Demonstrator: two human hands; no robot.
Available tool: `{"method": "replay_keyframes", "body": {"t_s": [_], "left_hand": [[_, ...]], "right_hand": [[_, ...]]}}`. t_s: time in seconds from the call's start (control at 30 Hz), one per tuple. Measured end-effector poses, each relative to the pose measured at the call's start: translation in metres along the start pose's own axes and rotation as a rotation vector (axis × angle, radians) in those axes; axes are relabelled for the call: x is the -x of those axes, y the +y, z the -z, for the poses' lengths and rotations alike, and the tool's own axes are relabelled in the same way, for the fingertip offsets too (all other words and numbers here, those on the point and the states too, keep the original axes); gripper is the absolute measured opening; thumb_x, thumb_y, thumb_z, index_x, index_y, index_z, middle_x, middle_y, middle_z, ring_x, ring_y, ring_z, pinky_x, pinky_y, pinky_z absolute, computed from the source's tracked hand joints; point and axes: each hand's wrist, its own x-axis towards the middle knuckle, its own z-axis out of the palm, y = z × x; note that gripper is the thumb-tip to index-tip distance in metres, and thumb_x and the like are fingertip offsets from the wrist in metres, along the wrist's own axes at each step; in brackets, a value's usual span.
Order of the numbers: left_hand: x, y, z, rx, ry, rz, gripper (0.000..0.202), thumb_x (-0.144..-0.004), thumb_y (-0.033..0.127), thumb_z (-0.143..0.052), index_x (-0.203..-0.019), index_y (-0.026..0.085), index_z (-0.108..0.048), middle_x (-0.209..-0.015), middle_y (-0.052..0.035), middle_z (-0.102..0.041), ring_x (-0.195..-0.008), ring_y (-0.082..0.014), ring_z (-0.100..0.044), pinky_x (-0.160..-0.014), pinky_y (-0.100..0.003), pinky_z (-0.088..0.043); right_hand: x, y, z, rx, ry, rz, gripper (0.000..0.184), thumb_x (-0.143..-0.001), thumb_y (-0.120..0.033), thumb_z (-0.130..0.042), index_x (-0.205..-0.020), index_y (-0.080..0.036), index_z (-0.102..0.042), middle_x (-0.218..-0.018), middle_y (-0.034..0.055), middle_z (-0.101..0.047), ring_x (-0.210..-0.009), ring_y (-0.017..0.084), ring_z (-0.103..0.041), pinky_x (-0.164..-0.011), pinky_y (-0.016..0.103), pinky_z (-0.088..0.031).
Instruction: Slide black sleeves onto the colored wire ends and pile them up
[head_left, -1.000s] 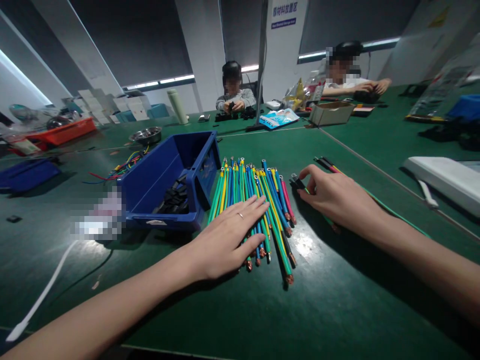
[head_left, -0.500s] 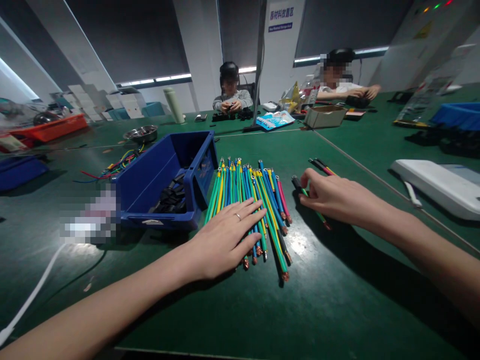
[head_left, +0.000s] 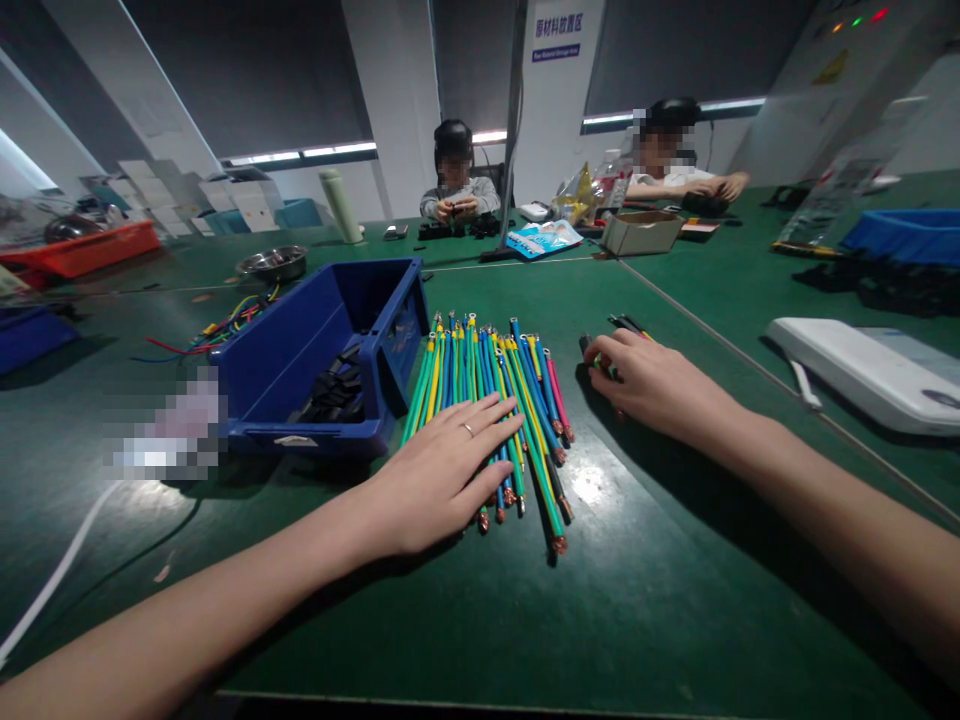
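My left hand (head_left: 439,475) lies flat across a row of short cables (head_left: 457,365), fingers stretched out and a ring on one of them. Green-yellow, blue, red and black insulation shows in the row, with metal lugs at the far ends and bare copper strands at the near ends. To the right of the row, my right hand (head_left: 652,385) has its fingers curled round a separate cable (head_left: 585,343) with a black end, mostly hidden under the hand. Just beyond those fingers, other black-ended cables (head_left: 626,322) lie on the table.
Left of the row stands a blue bin (head_left: 300,435) with black parts inside. Behind it are a metal bowl (head_left: 271,264) and loose thin wires (head_left: 232,318). A white device (head_left: 862,375) sits at right. Two people (head_left: 459,190) work across the green table (head_left: 600,630).
My right hand has lowered and closed over the black-ended cable, now covering most of it. My left hand stays flat on the row. The view has shifted slightly.
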Motion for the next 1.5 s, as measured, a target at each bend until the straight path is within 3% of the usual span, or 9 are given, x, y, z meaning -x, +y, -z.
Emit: {"method": "replay_keyframes", "body": {"t_s": [0.13, 0.47, 0.57, 0.7, 0.83, 0.97, 1.07, 1.2, 1.5], "left_hand": [[0.000, 0.001, 0.000, -0.005, -0.015, -0.001, 0.047, -0.103, 0.034, -0.038, -0.147, 0.017, -0.039, -0.159, -0.0083, -0.031, -0.149, -0.0207, -0.022, -0.121, -0.047, -0.024], [0.000, 0.001, 0.003, -0.001, -0.034, -0.002, 0.047, -0.104, 0.035, -0.035, -0.148, 0.017, -0.039, -0.159, -0.0081, -0.030, -0.149, -0.0204, -0.023, -0.120, -0.048, -0.024], [0.000, 0.000, 0.002, 0.001, -0.034, -0.004, 0.048, -0.104, 0.035, -0.036, -0.148, 0.018, -0.038, -0.160, -0.0073, -0.030, -0.150, -0.0196, -0.021, -0.121, -0.048, -0.022], [0.001, -0.001, 0.002, 0.007, -0.032, -0.011, 0.048, -0.104, 0.035, -0.037, -0.148, 0.018, -0.037, -0.160, -0.0067, -0.030, -0.150, -0.0185, -0.020, -0.121, -0.047, -0.022], [0.001, -0.001, 0.003, -0.003, -0.038, -0.008, 0.047, -0.104, 0.035, -0.037, -0.148, 0.020, -0.038, -0.160, -0.0070, -0.030, -0.150, -0.0192, -0.021, -0.120, -0.048, -0.023], [0.000, -0.001, 0.003, -0.014, -0.046, -0.014, 0.048, -0.104, 0.035, -0.037, -0.149, 0.021, -0.036, -0.160, -0.0075, -0.027, -0.150, -0.0198, -0.020, -0.120, -0.049, -0.024], [0.000, -0.001, 0.002, -0.030, -0.041, -0.013, 0.048, -0.104, 0.036, -0.037, -0.149, 0.019, -0.036, -0.160, -0.0088, -0.028, -0.150, -0.0203, -0.020, -0.120, -0.049, -0.023], [-0.001, -0.002, 0.001, -0.045, -0.049, -0.022, 0.049, -0.104, 0.035, -0.036, -0.149, 0.016, -0.036, -0.160, -0.0092, -0.028, -0.150, -0.0208, -0.021, -0.121, -0.048, -0.023], [-0.003, -0.002, 0.001, -0.062, -0.019, -0.034, 0.050, -0.102, 0.032, -0.040, -0.148, 0.013, -0.038, -0.158, -0.0097, -0.033, -0.148, -0.0227, -0.026, -0.121, -0.045, -0.024]], "right_hand": [[-0.004, 0.012, -0.006, 0.026, 0.039, 0.049, 0.038, -0.093, -0.037, -0.039, -0.109, -0.015, -0.066, -0.099, 0.0141, -0.064, -0.090, 0.027, -0.056, -0.080, 0.040, -0.043], [-0.006, 0.038, -0.018, 0.055, 0.101, 0.023, 0.050, -0.091, -0.052, -0.044, -0.118, -0.018, -0.068, -0.124, 0.0180, -0.061, -0.115, 0.037, -0.048, -0.090, 0.054, -0.041], [-0.005, 0.051, -0.017, 0.049, 0.114, 0.011, 0.048, -0.091, -0.051, -0.046, -0.117, -0.019, -0.070, -0.140, 0.0177, -0.051, -0.129, 0.043, -0.038, -0.097, 0.061, -0.037], [-0.007, 0.062, -0.010, -0.001, 0.111, 0.044, 0.038, -0.090, -0.043, -0.051, -0.110, -0.018, -0.072, -0.147, 0.0162, -0.045, -0.138, 0.044, -0.030, -0.103, 0.066, -0.031], [-0.010, 0.036, -0.001, -0.114, 0.115, 0.174, 0.040, -0.095, -0.040, -0.046, -0.119, -0.016, -0.067, -0.151, 0.0150, -0.043, -0.142, 0.037, -0.030, -0.110, 0.062, -0.029], [-0.006, -0.017, 0.000, -0.273, 0.047, 0.408, 0.053, -0.099, -0.047, -0.037, -0.143, -0.019, -0.046, -0.156, 0.0125, -0.035, -0.144, 0.024, -0.032, -0.114, 0.049, -0.033], [-0.001, -0.043, -0.004, -0.361, -0.007, 0.533, 0.057, -0.100, -0.048, -0.034, -0.149, -0.018, -0.036, -0.159, 0.0103, -0.029, -0.146, 0.020, -0.026, -0.117, 0.043, -0.028], [-0.001, -0.047, -0.009, -0.415, -0.050, 0.543, 0.061, -0.100, -0.050, -0.033, -0.149, -0.013, -0.037, -0.156, 0.0132, -0.033, -0.147, 0.021, -0.024, -0.120, 0.045, -0.022], [-0.002, -0.044, -0.009, -0.459, -0.095, 0.533, 0.077, -0.091, -0.064, -0.045, -0.149, -0.014, -0.037, -0.157, 0.0150, -0.031, -0.146, 0.025, -0.027, -0.119, 0.050, -0.021]]}}
